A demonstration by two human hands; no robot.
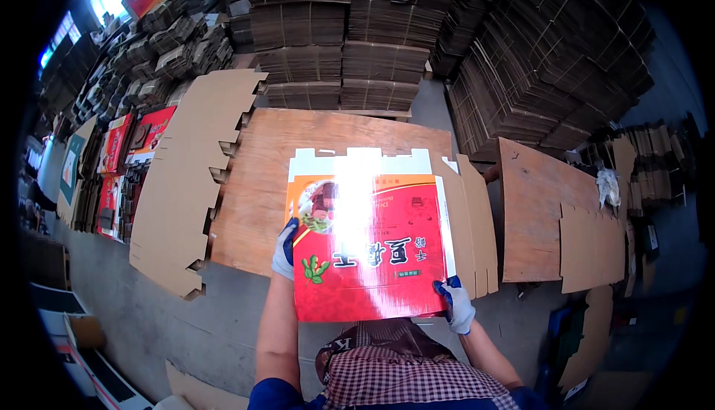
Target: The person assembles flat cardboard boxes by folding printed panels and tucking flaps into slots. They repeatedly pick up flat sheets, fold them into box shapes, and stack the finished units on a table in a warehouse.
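Between my two gloved hands is a flat, glossy red printed cardboard box blank [357, 276] with white tabs along its far edge. Its print is upside down from where I stand, and a bright glare runs down its middle. My left hand [285, 250], in a white and blue glove, grips its left edge. The lower right edge is held by my right hand [456, 304], gloved alike, with the fingers partly hidden by the sheet. Beneath it lies a wooden table [253, 186]; plain brown cardboard [473, 224] shows just right of the sheet.
Left of the table stands a stack of brown die-cut cardboard [182, 179] with notched edges. Bundled cardboard piles [298, 30] rise at the back. On the right is another wooden board [529, 216] with cardboard [592, 250] on it. Red printed sheets [112, 145] lie far left.
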